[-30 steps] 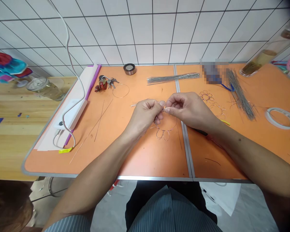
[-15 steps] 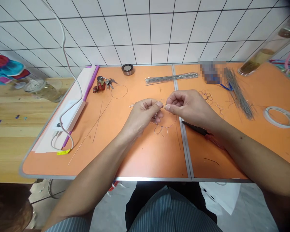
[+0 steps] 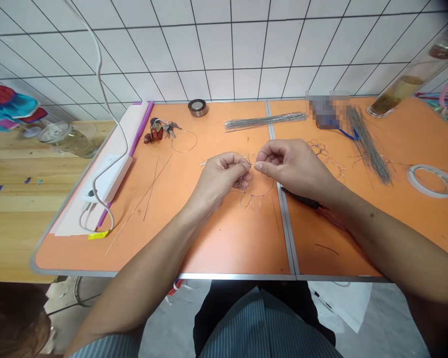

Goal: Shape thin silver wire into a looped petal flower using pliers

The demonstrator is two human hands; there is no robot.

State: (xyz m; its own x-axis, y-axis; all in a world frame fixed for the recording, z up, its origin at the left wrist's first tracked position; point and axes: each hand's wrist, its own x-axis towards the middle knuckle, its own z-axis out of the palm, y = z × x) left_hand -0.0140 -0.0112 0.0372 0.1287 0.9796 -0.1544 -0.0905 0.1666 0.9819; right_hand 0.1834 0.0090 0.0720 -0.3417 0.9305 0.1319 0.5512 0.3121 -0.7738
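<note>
Over the middle of the orange table, my left hand (image 3: 227, 171) pinches a thin wire ring (image 3: 263, 194) bent with several petal-like loops. Its lower loops hang below my fingers, and part of it is hidden behind them. My right hand (image 3: 283, 159) is closed in a pinch at the ring's upper right, thumb against forefinger, close to my left fingertips. The wire between the two hands is very fine, so its end is hard to follow. Another looped wire piece (image 3: 318, 147) lies just beyond my right hand. Pliers with a dark end (image 3: 302, 198) lie partly under my right forearm.
Bundles of straight wire (image 3: 265, 121) and tied wire (image 3: 369, 146) lie at the back. Around them are a tape roll (image 3: 197, 108), keys (image 3: 166, 129), a wire circle (image 3: 184, 141), a white ring (image 3: 432, 181), a glass bottle (image 3: 399, 94) and a power strip (image 3: 110, 181).
The looped wire ring has turned slightly in my left fingers, and a small loop now shows above my left fingertips. Both hands stay almost in place.
</note>
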